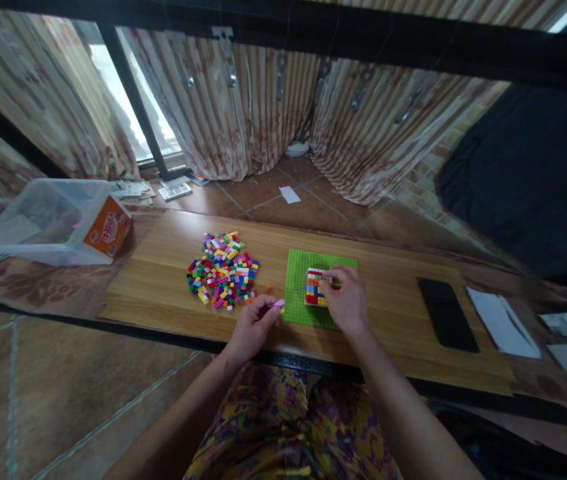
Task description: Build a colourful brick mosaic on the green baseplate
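Note:
A green studded baseplate (296,267) lies on the wooden board in front of me. On it stands a block of many-coloured toy bricks (315,293), with white, red, blue and yellow studs showing. My right hand (348,297) is over this block, its fingertips pinched at the block's top right; whatever they grip is hidden. Just left of the baseplate, my left hand (256,325) is closed on pink toy bricks (278,303), with a bit of yellow below them. A loose orange brick (269,287) lies close to that hand. Farther left spreads a pile of mixed bricks (223,270).
At the far left sits a clear plastic bin (58,250) with an orange label. A black phone-like slab (447,313) lies right of the baseplate, beside white papers (503,323). A dark bar (283,27) crosses above the table, with curtains (243,107) behind.

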`<act>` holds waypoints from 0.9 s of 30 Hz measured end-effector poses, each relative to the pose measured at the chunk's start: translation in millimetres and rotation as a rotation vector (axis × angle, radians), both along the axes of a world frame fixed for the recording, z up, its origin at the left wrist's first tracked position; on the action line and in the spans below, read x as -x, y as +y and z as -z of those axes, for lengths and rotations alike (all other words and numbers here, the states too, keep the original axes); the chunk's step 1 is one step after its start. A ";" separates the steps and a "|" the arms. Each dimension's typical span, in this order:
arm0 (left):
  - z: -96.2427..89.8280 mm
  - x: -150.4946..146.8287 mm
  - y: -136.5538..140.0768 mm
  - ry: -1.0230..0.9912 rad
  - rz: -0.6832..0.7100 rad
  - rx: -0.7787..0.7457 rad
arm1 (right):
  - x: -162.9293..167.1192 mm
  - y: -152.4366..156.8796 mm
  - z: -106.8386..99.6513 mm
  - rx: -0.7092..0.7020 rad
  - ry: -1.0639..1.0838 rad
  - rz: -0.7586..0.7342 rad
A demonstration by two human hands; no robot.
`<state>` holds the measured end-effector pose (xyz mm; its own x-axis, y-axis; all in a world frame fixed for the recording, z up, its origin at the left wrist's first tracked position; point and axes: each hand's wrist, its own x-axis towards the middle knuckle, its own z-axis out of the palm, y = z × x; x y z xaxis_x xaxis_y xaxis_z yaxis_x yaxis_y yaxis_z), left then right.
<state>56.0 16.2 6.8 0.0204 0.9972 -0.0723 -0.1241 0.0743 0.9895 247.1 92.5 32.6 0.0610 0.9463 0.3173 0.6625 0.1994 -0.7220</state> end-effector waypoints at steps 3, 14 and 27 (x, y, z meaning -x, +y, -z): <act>1.8 0.8 -0.4 -0.001 0.002 -0.008 | 17.3 -25.9 -7.5 0.031 0.060 -0.155; -0.9 3.6 -0.9 -0.008 0.022 -0.020 | 53.6 -50.1 2.8 0.348 0.330 -0.308; -2.4 7.3 0.4 -0.031 0.058 -0.016 | 38.8 -40.9 -7.5 0.369 0.455 -0.233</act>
